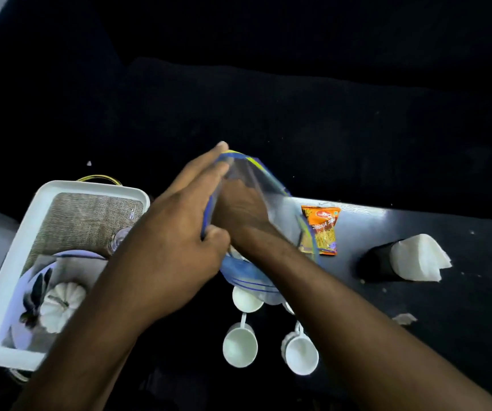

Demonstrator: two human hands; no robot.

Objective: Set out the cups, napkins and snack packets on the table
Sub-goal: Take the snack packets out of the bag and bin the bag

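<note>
A clear zip bag with a blue and yellow rim stands over the middle of the dark table. My left hand grips its left edge. My right hand is pushed inside the bag; what it holds is hidden. Three white cups lie below the bag: one just under it, one lower left, one lower right. An orange snack packet lies right of the bag. White napkins stick out of a black holder at the right.
A white tray stands at the left with a woven mat, a plate and a small white pumpkin ornament on it. A scrap of paper lies on the table. Dark upholstery fills the background.
</note>
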